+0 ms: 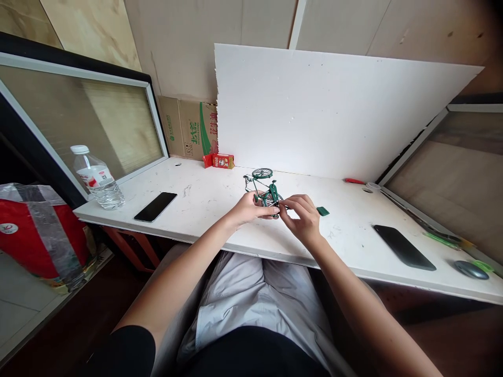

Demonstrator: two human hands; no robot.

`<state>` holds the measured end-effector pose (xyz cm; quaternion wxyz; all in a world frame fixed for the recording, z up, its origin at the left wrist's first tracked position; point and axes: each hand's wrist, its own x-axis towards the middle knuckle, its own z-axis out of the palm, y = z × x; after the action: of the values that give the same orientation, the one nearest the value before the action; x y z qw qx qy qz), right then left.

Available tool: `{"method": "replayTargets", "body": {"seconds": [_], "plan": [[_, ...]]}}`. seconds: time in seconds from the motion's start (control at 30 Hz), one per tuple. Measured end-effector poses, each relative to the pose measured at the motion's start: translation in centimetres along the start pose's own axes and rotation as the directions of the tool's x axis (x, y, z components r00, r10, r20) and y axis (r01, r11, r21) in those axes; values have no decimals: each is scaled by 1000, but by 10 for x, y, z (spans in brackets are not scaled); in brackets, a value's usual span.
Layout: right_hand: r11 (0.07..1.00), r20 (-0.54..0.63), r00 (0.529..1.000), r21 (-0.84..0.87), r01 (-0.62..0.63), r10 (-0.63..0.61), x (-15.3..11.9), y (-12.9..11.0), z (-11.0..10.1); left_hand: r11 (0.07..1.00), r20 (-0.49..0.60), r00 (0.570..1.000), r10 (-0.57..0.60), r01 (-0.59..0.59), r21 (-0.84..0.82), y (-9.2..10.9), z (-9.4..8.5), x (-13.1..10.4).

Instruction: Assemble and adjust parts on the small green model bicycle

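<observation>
A small green model bicycle (274, 189) is held tilted over the white table, one spoked wheel toward the back and the other between my hands. My left hand (251, 208) is closed around its near wheel from the left, the thumb lying across it. On the right, my right hand (302, 213) pinches at the same end of the bicycle with thumb and forefinger. Whatever small part sits between those fingertips is too small to make out. Just right of my right hand, a small flat green piece (323, 211) lies on the table.
A phone (156, 206) and a water bottle (98, 180) stand left on the white table (208, 209). At right lie a dark phone-like slab (404, 247) and a computer mouse (470, 269). Behind are a red packet (222, 161), a cardboard box (188, 128) and a white board (334, 110).
</observation>
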<state>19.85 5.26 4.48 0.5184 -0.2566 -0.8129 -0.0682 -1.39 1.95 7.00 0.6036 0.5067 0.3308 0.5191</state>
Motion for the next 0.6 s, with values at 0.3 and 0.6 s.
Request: {"method": "replayTargets", "body": {"seconds": [0.3,0.6], "plan": [[998,40,999,60,-34,32,2,-3,-3,997,63,998,-19,24,-72,-2,-5,3],[996,53,998,77,-37,33,4,-7,-5,993,62,994,-94,98,-71,-2,-9,4]]}}
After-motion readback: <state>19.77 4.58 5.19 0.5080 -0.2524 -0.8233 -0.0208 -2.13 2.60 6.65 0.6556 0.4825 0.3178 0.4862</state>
